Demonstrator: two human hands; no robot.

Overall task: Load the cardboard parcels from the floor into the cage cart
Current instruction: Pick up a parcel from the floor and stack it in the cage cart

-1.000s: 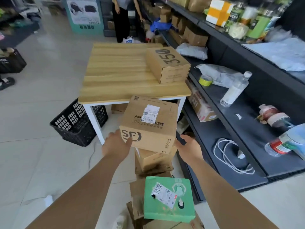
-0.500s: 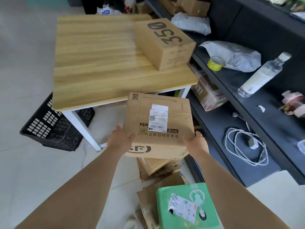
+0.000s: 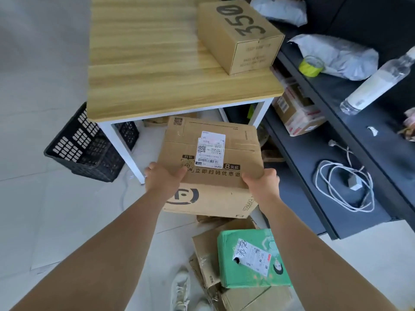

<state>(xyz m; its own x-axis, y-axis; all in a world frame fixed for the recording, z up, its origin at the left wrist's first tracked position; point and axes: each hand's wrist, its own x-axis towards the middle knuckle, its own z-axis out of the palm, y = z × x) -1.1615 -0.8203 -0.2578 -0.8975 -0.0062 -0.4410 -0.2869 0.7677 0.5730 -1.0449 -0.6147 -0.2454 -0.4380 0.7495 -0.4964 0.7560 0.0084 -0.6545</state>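
I hold a brown cardboard parcel [image 3: 233, 153] with a white shipping label in front of me, above the floor. My left hand [image 3: 162, 179] grips its near left corner and my right hand [image 3: 261, 184] grips its near right corner. Below it lie more parcels on the floor: a green box [image 3: 244, 261] with a torn label, resting on flattened brown cardboard boxes [image 3: 206, 252]. A second brown box [image 3: 238, 34] marked 350 sits on the wooden table [image 3: 143, 63]. No cage cart is in view.
A black plastic crate [image 3: 87, 147] stands on the floor left of the table's white leg. Dark shelving [image 3: 336, 135] runs along the right, with a cable [image 3: 343, 182], a bottle [image 3: 377, 84], a tape roll [image 3: 311, 66] and a taped carton [image 3: 296, 111]. Pale tiled floor spreads left.
I have lifted the parcel off the floor stack and closer to me. My view has tilted down and nearer to the table.
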